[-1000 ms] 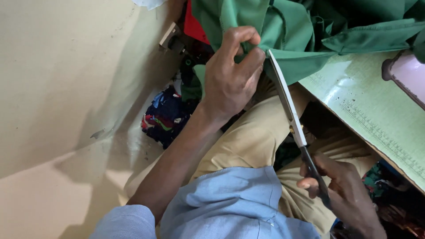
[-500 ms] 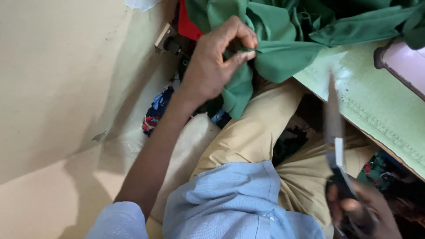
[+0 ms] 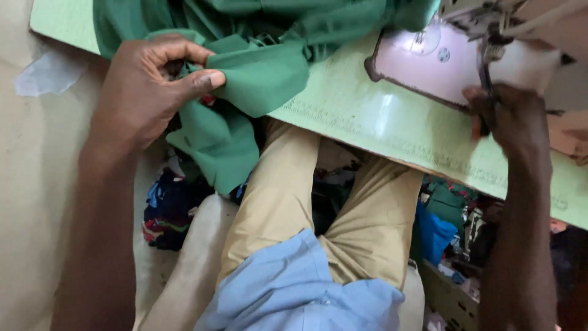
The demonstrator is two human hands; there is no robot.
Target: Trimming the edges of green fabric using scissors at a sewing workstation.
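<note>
1. Head view: left hand pinches a fold of green fabric betw. thumb & fingers, clamped on it right at the near edge of the bench. Most of the cloth is heaped on the bench's far-left part; one flap hangs off the near edge over the lap, above the tan trousers.
2. Right hand is up at the sewing machine near the bench's right end, fingers curled by the needle area. Can't tell if it's gripping anything; the fingertips are hidden against the machine.
3. Risk: fingers sit v. close to the needle zone. If the machine runs while that hand is there, prob. a jab.
4. Risk: grip on the fabric is a pinch only. The hanging flap's weight could drag more cloth off the near edge, so the fold may slip or skew.
5. Risk: the heap is bunched w/ many folds. An extra layer could get dragged under the machine w/ the held one & get caught.
6. Risk: scraps piled on the floor below could snag the hanging flap.
</note>
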